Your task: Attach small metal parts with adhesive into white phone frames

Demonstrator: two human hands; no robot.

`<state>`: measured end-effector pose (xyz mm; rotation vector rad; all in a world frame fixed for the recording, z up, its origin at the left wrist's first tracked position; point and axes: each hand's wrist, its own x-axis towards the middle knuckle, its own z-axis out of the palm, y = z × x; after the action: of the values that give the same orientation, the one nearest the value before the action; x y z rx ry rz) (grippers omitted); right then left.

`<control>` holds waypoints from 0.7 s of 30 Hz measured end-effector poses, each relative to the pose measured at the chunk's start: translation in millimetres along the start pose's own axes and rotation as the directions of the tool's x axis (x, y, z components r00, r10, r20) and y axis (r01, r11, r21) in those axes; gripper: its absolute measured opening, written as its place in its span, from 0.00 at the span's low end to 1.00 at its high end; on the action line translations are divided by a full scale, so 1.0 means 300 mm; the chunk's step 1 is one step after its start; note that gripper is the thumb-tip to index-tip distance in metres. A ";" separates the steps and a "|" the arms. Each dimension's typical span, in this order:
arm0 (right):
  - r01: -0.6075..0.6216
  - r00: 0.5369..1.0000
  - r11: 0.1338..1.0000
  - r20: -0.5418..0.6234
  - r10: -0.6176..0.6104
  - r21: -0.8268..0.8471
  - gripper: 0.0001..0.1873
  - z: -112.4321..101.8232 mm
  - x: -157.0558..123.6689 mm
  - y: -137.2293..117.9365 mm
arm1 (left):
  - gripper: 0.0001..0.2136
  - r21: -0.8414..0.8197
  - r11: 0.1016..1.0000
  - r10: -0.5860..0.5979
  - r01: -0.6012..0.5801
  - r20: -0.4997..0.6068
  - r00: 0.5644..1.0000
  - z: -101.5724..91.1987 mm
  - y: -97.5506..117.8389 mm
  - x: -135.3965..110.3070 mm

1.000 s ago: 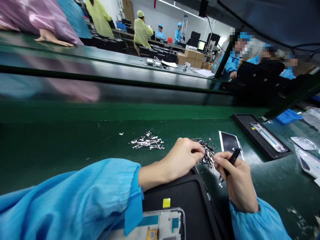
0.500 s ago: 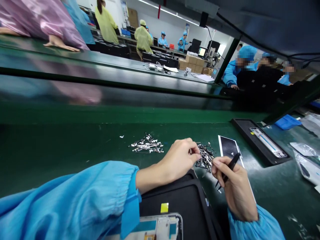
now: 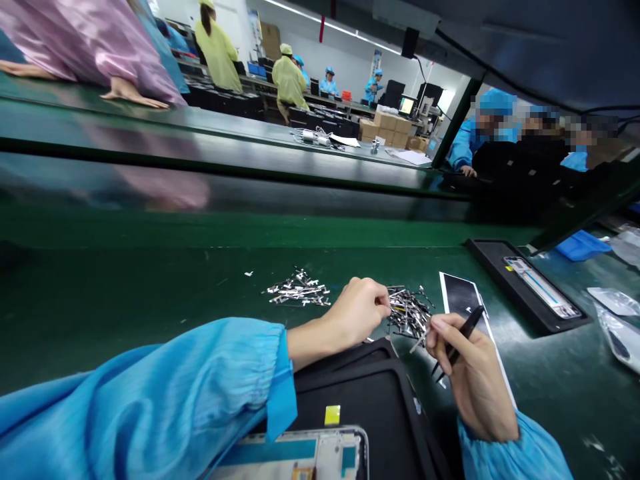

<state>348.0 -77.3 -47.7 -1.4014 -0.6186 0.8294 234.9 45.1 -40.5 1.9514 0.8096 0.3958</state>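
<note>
Head view: the left hand [image 3: 357, 312] is reaching over the near tray [image 3: 375, 397], its fingers curling close together at the near-left edge of the right pile [image 3: 410, 312] of small strips; whether it is pinching one I cannot tell. The right hand [image 3: 475, 370] is gripping black tweezers [image 3: 469, 325], points slanting down toward the bench [image 3: 165, 283], while a pale strip [image 3: 418, 342] is showing by its fingertips, hold unclear. The left pile [image 3: 299, 291] is lying apart, beyond the left wrist. The left sleeve [image 3: 200, 373] is covering part of the near tray and of the phone frame [image 3: 327, 448] lying in it; a yellow tab [image 3: 332, 415] is sitting by the frame's edge. A dark sheet [image 3: 461, 297] is lying behind the right hand, partly hidden by it. Farther right, the far tray [image 3: 537, 319] is holding another frame [image 3: 543, 287], with a blue tray [image 3: 583, 245] and plastic bags [image 3: 620, 303] lying beyond. A raised ledge [image 3: 240, 140] is running across behind; a co-worker's hand [image 3: 131, 93] is resting on it, pink-sleeved. A dark post [image 3: 457, 123] is blocking some of the room.
</note>
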 end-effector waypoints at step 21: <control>0.072 0.997 0.997 0.025 -0.072 0.008 0.15 0.005 -0.028 0.008 | 0.08 -0.686 0.650 0.041 0.327 0.462 0.886 0.010 0.094 -0.104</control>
<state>341.6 -83.2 -49.0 -1.3565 -0.6813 0.7926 224.5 12.7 -15.9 1.0953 0.3881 0.1281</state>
